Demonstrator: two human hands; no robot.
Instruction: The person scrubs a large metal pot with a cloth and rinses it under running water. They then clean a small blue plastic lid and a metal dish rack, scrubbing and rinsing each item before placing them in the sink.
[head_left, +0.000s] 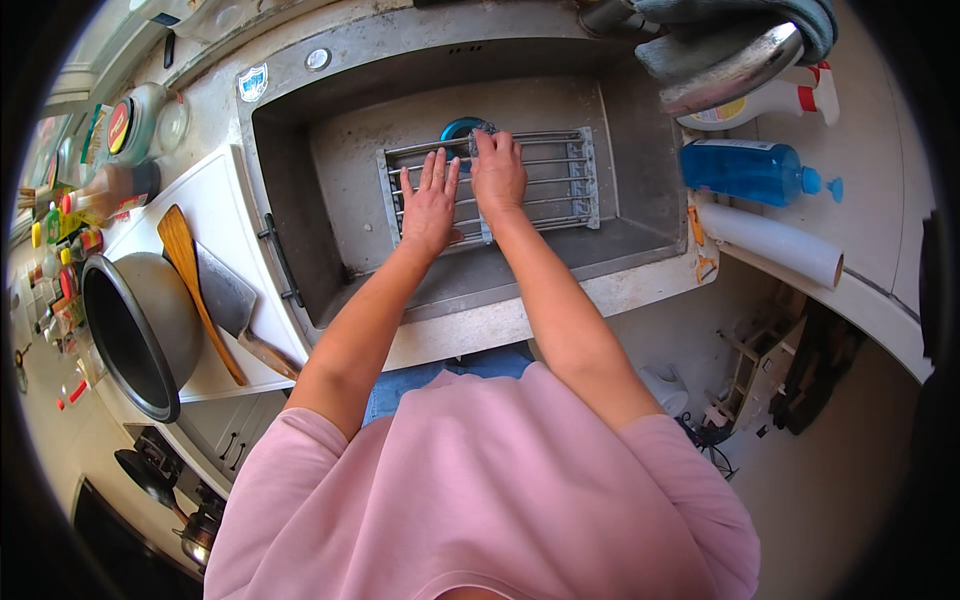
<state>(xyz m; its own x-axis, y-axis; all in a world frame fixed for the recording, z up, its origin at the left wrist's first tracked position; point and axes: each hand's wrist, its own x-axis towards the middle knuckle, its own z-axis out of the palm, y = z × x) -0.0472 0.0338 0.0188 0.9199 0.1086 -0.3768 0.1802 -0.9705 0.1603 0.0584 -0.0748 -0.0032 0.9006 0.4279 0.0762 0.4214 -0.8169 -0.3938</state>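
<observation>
A metal rack with several thin bars (555, 199) lies in the basin of a dark sink (281, 187). My left hand (430, 196) rests on the rack's left part, fingers spread over the bars. Near the rack's upper bars, my right hand (498, 169) grips a steel wool scrubber (484, 129), mostly covered by the fingers. Behind the bars and partly hidden by them is a round blue object (459, 129) on the basin floor.
A cloth-draped faucet (731, 71) juts over the right rim. Right of the sink lie a blue liquid bottle (742, 169), a spray bottle (757, 103) and a plastic film roll (780, 240). Leftward, a white board (225, 180) holds a pot (176, 300), wooden spatula (184, 251) and cleaver (225, 289).
</observation>
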